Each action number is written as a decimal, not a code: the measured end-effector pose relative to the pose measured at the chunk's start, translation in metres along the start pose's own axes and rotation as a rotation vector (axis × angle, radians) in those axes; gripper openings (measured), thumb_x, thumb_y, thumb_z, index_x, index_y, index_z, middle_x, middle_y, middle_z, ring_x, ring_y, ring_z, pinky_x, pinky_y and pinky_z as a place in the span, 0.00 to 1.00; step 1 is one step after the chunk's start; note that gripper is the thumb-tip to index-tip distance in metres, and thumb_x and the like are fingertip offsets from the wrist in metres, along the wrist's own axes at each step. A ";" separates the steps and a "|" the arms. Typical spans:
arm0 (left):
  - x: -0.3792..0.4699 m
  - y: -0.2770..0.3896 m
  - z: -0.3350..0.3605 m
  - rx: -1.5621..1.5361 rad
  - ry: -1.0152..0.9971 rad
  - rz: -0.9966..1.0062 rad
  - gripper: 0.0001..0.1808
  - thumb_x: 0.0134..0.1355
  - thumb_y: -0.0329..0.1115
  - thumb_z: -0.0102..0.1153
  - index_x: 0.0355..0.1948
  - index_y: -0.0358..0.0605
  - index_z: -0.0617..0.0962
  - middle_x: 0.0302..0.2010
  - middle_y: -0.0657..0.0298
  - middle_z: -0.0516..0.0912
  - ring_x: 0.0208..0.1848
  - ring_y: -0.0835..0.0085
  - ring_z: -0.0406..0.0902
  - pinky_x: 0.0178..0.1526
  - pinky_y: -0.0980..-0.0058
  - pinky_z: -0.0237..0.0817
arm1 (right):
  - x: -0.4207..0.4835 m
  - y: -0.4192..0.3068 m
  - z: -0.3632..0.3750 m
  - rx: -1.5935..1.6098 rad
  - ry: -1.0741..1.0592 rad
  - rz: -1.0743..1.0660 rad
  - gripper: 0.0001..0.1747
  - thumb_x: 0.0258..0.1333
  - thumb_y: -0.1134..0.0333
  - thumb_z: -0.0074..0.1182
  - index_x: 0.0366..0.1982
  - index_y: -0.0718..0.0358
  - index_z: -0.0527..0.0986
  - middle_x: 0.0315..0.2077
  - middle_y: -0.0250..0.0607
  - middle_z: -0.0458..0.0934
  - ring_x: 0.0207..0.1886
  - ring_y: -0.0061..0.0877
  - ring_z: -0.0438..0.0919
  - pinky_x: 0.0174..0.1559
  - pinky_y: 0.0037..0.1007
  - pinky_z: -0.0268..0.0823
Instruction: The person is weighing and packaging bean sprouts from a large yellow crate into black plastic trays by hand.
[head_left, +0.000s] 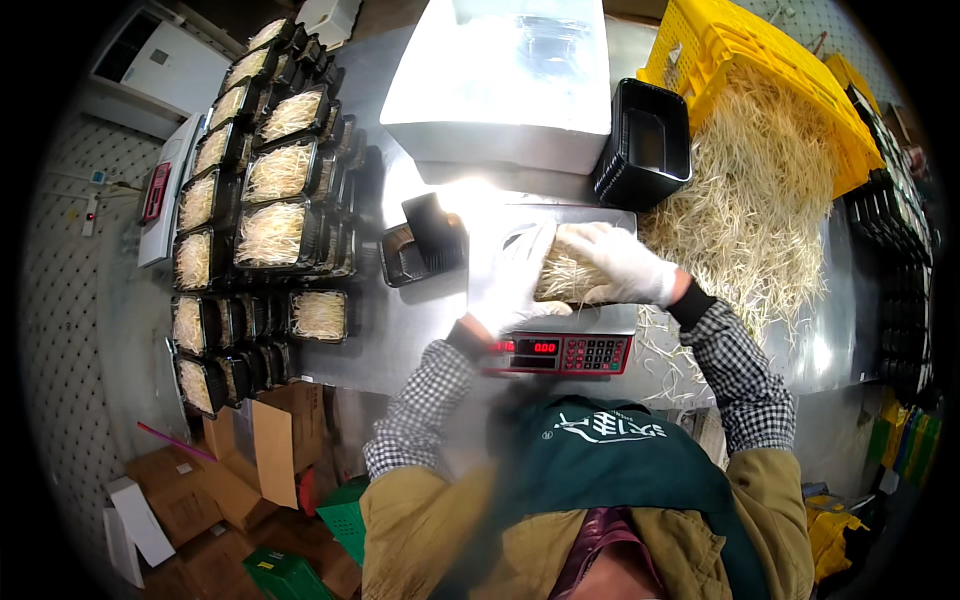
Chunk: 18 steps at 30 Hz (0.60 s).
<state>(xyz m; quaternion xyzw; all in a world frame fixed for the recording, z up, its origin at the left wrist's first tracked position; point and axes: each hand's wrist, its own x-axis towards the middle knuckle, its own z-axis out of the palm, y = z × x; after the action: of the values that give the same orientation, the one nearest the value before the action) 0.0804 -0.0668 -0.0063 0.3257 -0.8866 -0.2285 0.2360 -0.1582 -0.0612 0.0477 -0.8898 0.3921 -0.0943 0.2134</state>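
My left hand (521, 281), in a white glove, cups the left side of a bundle of bean sprouts (566, 271). My right hand (626, 262), gloved too, curves over the top and right side of it. The bundle sits over the platform of a digital weighing scale (600, 319), and a dark edge under it looks like a black tray, mostly hidden. Along the scale's front runs a red keypad panel (596, 355) with lit digits; my left wrist covers its left end. Glare washes out part of the left glove.
Loose sprouts (750, 202) spill from a tipped yellow crate (795, 90) at right. Nested black trays (645, 142) stand beside a white foam box (495, 142). Two black trays (424, 247) lie left of the scale. Filled trays (274, 232) are stacked farther left; cardboard boxes (274, 450) lie below.
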 end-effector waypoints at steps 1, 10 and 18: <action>-0.003 0.002 -0.018 -0.018 -0.023 0.024 0.64 0.42 0.57 0.77 0.73 0.32 0.58 0.69 0.42 0.66 0.70 0.46 0.64 0.73 0.54 0.54 | -0.005 -0.004 -0.009 0.072 0.013 0.033 0.57 0.37 0.62 0.75 0.70 0.61 0.59 0.62 0.55 0.69 0.63 0.51 0.70 0.64 0.45 0.65; 0.021 0.026 -0.005 0.037 -0.008 -0.064 0.64 0.51 0.64 0.69 0.74 0.30 0.54 0.68 0.41 0.68 0.69 0.47 0.66 0.70 0.52 0.57 | 0.000 -0.012 0.039 -0.376 0.105 0.236 0.63 0.37 0.52 0.73 0.71 0.70 0.54 0.68 0.58 0.61 0.72 0.47 0.60 0.72 0.48 0.52; 0.029 0.030 0.034 0.322 -0.124 -0.125 0.60 0.44 0.51 0.77 0.72 0.33 0.59 0.58 0.50 0.73 0.60 0.56 0.73 0.58 0.52 0.65 | -0.010 -0.003 0.046 -0.703 0.007 0.458 0.24 0.58 0.67 0.52 0.57 0.66 0.72 0.55 0.60 0.76 0.31 0.34 0.86 0.34 0.33 0.78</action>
<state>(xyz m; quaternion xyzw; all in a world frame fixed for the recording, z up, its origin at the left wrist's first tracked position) 0.0273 -0.0575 -0.0084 0.3988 -0.9026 -0.1176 0.1111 -0.1476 -0.0383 0.0081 -0.7981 0.5888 0.0918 -0.0890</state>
